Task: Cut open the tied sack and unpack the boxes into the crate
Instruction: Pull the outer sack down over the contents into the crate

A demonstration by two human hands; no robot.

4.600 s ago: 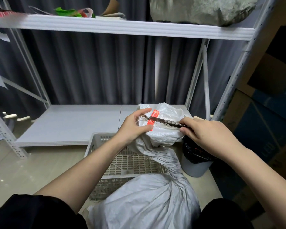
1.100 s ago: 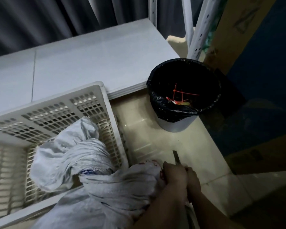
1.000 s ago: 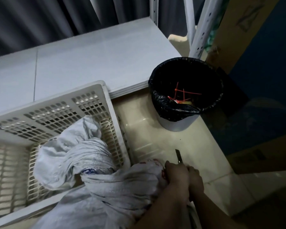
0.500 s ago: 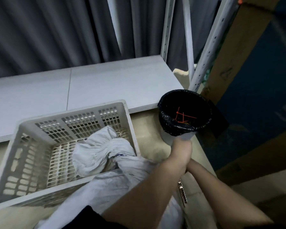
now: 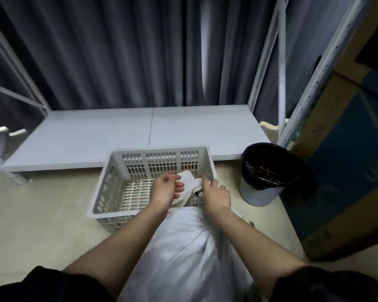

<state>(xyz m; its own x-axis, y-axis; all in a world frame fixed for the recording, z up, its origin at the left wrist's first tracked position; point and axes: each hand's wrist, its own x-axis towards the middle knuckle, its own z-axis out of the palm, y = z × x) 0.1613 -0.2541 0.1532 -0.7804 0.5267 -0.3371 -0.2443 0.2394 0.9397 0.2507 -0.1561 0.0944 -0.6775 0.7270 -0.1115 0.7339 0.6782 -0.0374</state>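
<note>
The white woven sack (image 5: 183,253) lies on the floor between my arms. Its bunched neck (image 5: 189,188) hangs over the near rim into the white slotted crate (image 5: 116,188). My left hand (image 5: 167,189) hovers over the crate beside the neck, fingers loosely curled and holding nothing. My right hand (image 5: 216,195) is on the right of the neck, and its thumb and fingers seem to pinch the fabric; motion blur softens this. No boxes show; the sack hides whatever is inside it.
A bin with a black liner (image 5: 268,171) stands right of the crate, with red ties inside. A low white shelf board (image 5: 140,131) runs behind the crate, with white rack uprights (image 5: 314,79) at the right. Large cardboard boxes (image 5: 347,171) fill the right side. A small thin object (image 5: 251,223) lies by the sack.
Both hands have left the floor beside the bin and moved left to the sack's neck over the crate. The cutter is no longer in my right hand. The view has tilted up.
</note>
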